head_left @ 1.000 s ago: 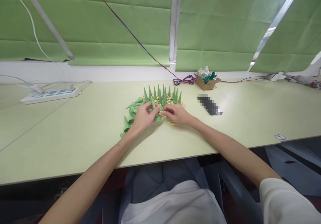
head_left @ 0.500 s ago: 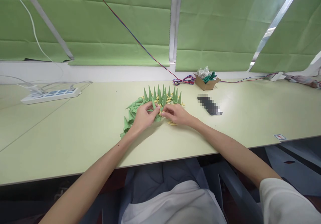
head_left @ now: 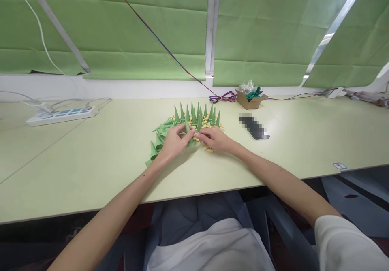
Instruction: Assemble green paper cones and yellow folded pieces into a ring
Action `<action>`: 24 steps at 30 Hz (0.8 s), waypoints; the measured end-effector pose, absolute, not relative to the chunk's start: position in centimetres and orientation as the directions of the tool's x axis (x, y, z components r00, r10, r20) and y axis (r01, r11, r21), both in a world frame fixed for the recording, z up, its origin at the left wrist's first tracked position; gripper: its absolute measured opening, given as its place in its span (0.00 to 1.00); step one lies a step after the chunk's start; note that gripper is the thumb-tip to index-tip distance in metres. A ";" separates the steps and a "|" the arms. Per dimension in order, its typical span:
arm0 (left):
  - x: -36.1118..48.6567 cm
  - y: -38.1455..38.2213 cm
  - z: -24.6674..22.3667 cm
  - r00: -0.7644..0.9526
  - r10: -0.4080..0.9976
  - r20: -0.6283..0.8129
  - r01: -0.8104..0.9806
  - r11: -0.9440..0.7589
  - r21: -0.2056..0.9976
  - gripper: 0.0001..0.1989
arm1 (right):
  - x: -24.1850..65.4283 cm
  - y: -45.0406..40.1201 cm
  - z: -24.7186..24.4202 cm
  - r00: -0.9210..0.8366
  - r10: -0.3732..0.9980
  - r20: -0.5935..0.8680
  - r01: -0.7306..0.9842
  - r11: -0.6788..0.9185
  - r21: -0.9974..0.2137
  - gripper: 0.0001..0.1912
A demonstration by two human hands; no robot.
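Note:
My left hand [head_left: 178, 139] is closed round a green plastic cone [head_left: 191, 143], whose tip points up and away. Against the cone's right side, the fingers of my right hand [head_left: 214, 137] pinch a small yellow piece [head_left: 196, 139], mostly covered by the fingertips. Behind both hands stand several upright green cones [head_left: 194, 115] with small yellow pieces about their bases. More green cones [head_left: 153, 151] lie on their sides left of my left hand. A few loose yellow pieces [head_left: 209, 149] rest on the table just below my right hand.
A black phone-like object [head_left: 254, 126], partly pixelated, lies to the right. Behind it is a cardboard box [head_left: 249, 101] with plastic and green material, beside a coiled red and blue cable [head_left: 223, 97]. A white power strip [head_left: 62, 116] sits at the far left of the table [head_left: 100, 173].
The held cone has shifted very slightly to the right, and the right fingertips press closer against it. Everything else stays in place.

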State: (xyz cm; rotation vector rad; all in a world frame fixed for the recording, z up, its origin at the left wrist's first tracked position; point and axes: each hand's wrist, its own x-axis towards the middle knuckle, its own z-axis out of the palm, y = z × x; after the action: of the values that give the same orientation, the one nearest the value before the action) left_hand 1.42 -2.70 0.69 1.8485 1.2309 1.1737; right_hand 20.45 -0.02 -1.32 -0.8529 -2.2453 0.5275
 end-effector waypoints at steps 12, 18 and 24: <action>1.3 -2.4 0.4 0.160 0.926 0.341 0.398 -0.377 0.837 0.12 | 20.4 -0.1 -1.5 -0.561 0.698 0.445 0.355 0.689 -0.632 0.10; 1.3 -2.4 0.4 0.161 0.924 0.347 0.393 -0.382 0.836 0.13 | 20.4 -0.1 -1.4 -0.561 0.699 0.443 0.362 0.689 -0.628 0.11; 1.3 -2.4 0.3 0.167 0.918 0.359 0.405 -0.396 0.824 0.13 | 20.4 -0.1 -1.3 -0.568 0.692 0.446 0.359 0.696 -0.622 0.12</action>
State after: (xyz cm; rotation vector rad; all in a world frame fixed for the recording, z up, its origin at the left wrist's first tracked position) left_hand 1.27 -2.44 0.31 1.8877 1.2484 1.1866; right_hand 20.45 -0.14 -1.34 -0.7991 -2.2104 0.6189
